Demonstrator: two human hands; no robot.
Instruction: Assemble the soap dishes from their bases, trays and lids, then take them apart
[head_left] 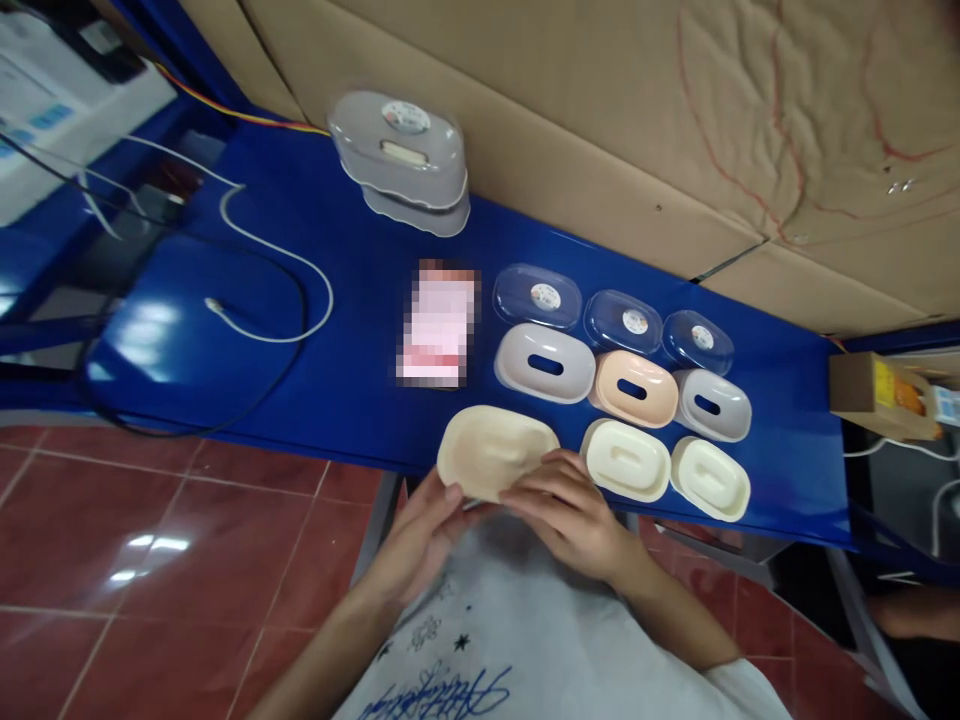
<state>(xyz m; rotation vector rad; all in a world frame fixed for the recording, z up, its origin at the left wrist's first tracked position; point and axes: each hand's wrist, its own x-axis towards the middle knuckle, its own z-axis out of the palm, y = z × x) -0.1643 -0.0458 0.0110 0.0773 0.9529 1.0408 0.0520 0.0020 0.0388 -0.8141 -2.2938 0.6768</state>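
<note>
The left hand [424, 530] grips the near left edge of a cream oval tray [491, 450], thumb on the rim. The right hand [574, 510] holds the near right edge, fingers bent over the rim; part of that edge is hidden beneath them. The tray is located at the lower centre of the frame, hollow side up, at the near edge of the blue table [360, 370].

Right of centre, oval parts are arranged in rows. The far row comprises a large clear lid [529, 297], a middle clear lid [616, 318] and a small clear lid [694, 345], each with a round label. The next row comprises a large grey slotted piece [525, 375], a peach slotted piece [649, 395] and a small grey slotted piece [731, 412]. The near row, right of the right hand, comprises a middle cream tray [622, 480] and a small cream tray [727, 495].

A pixelated rectangular item [439, 325] lies at the centre, left of the large lid. A labelled stack of oval containers [442, 175] stands at the upper centre, near the cardboard panel [562, 170]. A white cable [289, 250] and a black cable [262, 400] curve across the left of the frame
</note>
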